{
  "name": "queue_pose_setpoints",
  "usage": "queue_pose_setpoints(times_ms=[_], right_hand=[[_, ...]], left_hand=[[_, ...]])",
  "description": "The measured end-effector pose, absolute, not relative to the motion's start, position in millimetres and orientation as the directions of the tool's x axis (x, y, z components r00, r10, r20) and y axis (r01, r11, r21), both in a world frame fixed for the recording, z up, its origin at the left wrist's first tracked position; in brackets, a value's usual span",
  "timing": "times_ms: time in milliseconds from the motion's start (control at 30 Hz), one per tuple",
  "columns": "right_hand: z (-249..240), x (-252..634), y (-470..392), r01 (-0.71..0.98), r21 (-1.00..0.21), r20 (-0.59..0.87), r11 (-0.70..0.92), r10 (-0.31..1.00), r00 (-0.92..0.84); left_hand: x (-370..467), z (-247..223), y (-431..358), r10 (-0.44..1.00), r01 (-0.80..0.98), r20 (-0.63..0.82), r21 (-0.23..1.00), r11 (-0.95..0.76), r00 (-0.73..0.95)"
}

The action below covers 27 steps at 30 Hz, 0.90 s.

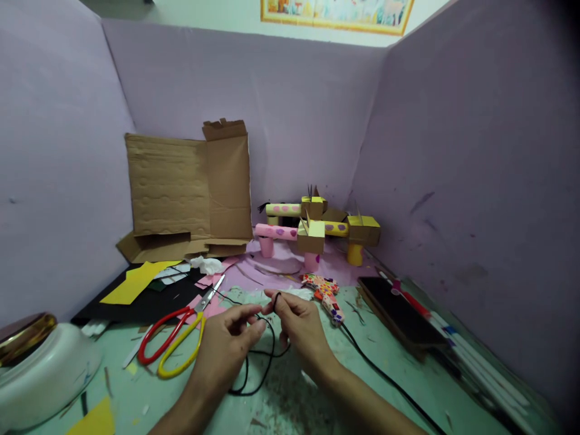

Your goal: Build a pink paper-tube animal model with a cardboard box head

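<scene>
A thin black cord (266, 373) hangs in loose loops between my hands, low over the green tabletop. My right hand (302, 326) pinches it, with a small loop of cord around the fingertips. Close beside it, my left hand (230, 338) has its thumb and fingers drawn together on the cord near the other fingertips. Part of that grip is hidden. One strand of cord runs up and left past the blades of the scissors (174, 344), which have a red and a yellow handle and lie left of my left hand.
Paper-tube animals (311, 235) with box heads stand at the back. A floral-patterned glue gun (327, 296) lies right of centre, its cable trailing forward. Opened cardboard (181, 187) leans at back left, behind yellow paper (138, 283). A phone-like black slab (399, 314) is at right, a white bowl-like object (54, 368) at left.
</scene>
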State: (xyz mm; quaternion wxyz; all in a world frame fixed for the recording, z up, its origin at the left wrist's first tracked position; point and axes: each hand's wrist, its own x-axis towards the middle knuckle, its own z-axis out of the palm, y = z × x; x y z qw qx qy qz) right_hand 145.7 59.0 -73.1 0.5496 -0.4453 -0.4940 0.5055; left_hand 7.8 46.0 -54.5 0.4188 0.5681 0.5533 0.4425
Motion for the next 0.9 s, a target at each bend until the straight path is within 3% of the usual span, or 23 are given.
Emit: queue_pose_setpoints(times_ms=[233, 433, 567, 700, 900], right_hand=[[-83, 140, 55, -0.083, -0.989, 0.128, 0.122, 0.989, -0.071], [-78, 141, 55, -0.019, -0.975, 0.224, 0.223, 0.973, -0.055], [-74, 149, 59, -0.07, -0.998, 0.009, -0.006, 0.977, -0.211], [-78, 154, 63, -0.163, -0.948, -0.163, -0.272, 0.859, -0.486], [-86, 151, 64, -0.183, -0.934, -0.178, -0.307, 0.844, -0.506]], left_hand=[[15, -64, 45, 0.996, 0.122, 0.065, 0.99, -0.072, 0.061], [14, -66, 45, 0.993, 0.014, -0.059, 0.998, 0.058, 0.101], [4, -52, 49, 0.997, -0.003, -0.055, 0.998, 0.055, 0.05], [-4, -44, 56, 0.999, -0.016, -0.045, 0.999, 0.045, -0.001], [-9, -45, 57, 0.999, 0.017, 0.034, 0.999, -0.034, -0.014]])
